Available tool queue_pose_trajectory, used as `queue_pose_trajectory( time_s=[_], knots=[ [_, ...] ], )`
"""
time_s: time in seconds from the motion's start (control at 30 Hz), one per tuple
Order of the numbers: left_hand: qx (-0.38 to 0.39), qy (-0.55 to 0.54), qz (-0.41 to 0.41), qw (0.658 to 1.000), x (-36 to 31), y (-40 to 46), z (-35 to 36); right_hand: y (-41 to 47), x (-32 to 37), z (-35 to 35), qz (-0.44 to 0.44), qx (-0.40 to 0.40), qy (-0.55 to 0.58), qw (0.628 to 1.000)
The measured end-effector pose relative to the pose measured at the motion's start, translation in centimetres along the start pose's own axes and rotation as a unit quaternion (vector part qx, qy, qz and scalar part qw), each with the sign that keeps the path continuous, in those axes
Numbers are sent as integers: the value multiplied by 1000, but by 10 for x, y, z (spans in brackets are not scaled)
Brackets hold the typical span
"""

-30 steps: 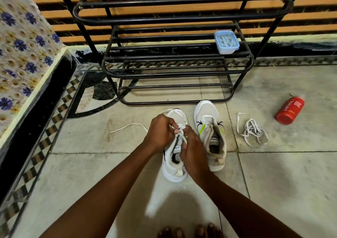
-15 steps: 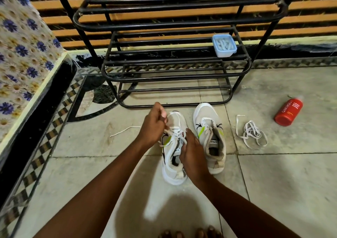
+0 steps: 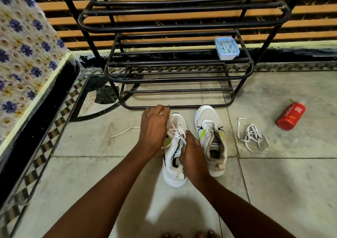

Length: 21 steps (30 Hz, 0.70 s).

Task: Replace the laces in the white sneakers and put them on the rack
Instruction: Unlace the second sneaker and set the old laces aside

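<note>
Two white sneakers stand on the floor tiles in front of the black metal rack (image 3: 175,77). My left hand (image 3: 154,128) hovers over the toe of the left sneaker (image 3: 173,164), pinched on its white lace (image 3: 174,131), whose loose end trails left across the floor. My right hand (image 3: 191,152) presses on the same shoe's tongue and lace crossings. The right sneaker (image 3: 209,135) stands untouched, with only its top eyelets laced. A loose bundle of white lace (image 3: 254,137) lies right of it.
A red bottle (image 3: 290,116) lies on its side at the right. A small blue plastic box (image 3: 227,48) sits on the rack's middle shelf. A floral-covered piece of furniture (image 3: 23,55) borders the left. My toes show at the bottom edge.
My left hand has moved up and away from the eyelets toward the toe, drawing the lace with it. My right hand stays on the shoe. The camera has tilted slightly downward.
</note>
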<state>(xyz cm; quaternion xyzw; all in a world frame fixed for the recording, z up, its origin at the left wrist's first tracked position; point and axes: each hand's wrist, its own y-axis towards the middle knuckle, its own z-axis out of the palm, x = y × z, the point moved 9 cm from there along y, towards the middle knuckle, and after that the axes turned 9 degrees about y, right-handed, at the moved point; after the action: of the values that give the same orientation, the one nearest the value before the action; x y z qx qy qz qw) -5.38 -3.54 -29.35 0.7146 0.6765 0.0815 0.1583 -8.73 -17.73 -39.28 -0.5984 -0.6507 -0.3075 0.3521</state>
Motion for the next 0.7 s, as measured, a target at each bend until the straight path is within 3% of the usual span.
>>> queue_pose_trajectory(
  time_s=[0.07, 0.1, 0.13, 0.2, 0.23, 0.27, 0.33, 0.4, 0.47, 0.53, 0.7],
  knots=[
    [-49, -132, -89, 986, 24, 10, -18, -1, 2, 0, -7, 9, -6, 1000],
    [-58, -216, -156, 962, 37, 14, -21, -1, 2, 1, -8, 14, -10, 1000],
    [-73, -312, -231, 919, 51, 14, -20, 0, 1, 1, -6, 14, -11, 1000],
    [-75, -498, -348, 791, 64, 9, -1, 1, -1, 1, 1, 4, -4, 1000],
    [-65, -522, -352, 774, 65, 7, 3, 1, -2, 1, 1, 0, 4, 1000],
    [-54, -491, -310, 812, 62, 7, 0, 0, -2, 2, 2, -2, 10, 1000],
    [-9, -336, -126, 933, 41, 9, -9, -1, -2, 1, 4, 1, 9, 1000],
    [84, -165, 29, 982, 13, -2, 4, -1, 1, 1, -7, 0, 0, 1000],
    [149, -36, 119, 981, -5, -14, 21, 0, 3, -1, -6, -6, -1, 1000],
    [176, 51, 158, 970, -15, -20, 30, 0, 5, -1, -14, -4, -3, 1000],
    [158, 121, 110, 974, -13, -12, 28, -2, 12, -3, -58, -20, -24, 998]
  ],
)
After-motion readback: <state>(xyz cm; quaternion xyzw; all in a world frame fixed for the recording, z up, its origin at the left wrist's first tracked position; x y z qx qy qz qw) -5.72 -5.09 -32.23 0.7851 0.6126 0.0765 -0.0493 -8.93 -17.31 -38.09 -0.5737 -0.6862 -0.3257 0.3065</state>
